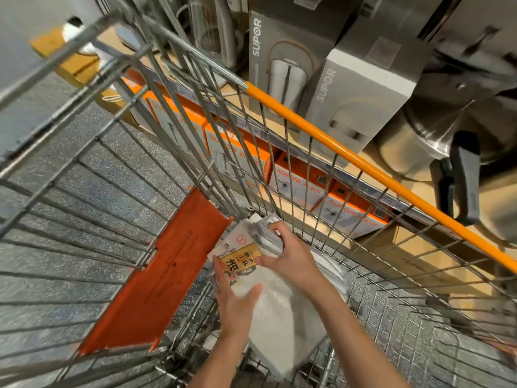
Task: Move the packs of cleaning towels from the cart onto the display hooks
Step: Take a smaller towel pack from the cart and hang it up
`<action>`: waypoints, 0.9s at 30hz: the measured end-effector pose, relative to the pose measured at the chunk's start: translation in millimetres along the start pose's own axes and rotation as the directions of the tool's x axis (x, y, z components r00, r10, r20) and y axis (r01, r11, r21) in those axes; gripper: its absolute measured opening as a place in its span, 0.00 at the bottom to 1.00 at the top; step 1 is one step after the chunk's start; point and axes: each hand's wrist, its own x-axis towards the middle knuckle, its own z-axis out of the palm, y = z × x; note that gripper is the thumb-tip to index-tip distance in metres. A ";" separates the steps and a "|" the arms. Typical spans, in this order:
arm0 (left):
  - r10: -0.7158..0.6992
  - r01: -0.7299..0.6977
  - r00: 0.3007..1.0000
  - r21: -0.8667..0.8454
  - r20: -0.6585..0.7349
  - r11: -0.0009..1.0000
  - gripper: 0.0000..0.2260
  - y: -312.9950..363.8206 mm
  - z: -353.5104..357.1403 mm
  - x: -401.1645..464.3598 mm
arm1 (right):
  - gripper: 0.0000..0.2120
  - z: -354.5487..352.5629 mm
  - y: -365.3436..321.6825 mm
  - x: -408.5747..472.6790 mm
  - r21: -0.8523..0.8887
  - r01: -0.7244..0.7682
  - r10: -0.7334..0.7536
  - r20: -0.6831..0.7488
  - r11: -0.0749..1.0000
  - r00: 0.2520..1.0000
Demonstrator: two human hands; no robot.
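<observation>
Both my hands reach down into a wire shopping cart (321, 169). A white pack of cleaning towels (279, 303) with a yellow and white header card lies on top of a stack in the cart's basket. My left hand (237, 301) holds this pack at its left edge, thumb on top of the white cloth. My right hand (291, 253) grips the top end of the stack, fingers curled over grey folded towels (265, 233) beside the header card. More packs (333, 273) lie underneath to the right. No display hooks are in view.
The cart has an orange handle bar (363, 161) and an orange fold-down seat flap (162, 273). Beyond it stands a shelf with grey SUPOR boxes (285, 60), orange SUPOR boxes (302, 177) below, and a steel pot with a black handle (461, 175). Speckled grey floor (84, 169) shows at left.
</observation>
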 end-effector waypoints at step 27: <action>0.731 -0.714 0.678 -0.167 0.077 0.679 0.49 275.7 -110.7 -120.7 | 0.26 -197.6 -242.6 -165.4 0.344 0.449 -0.289 -0.426 0.824 0.857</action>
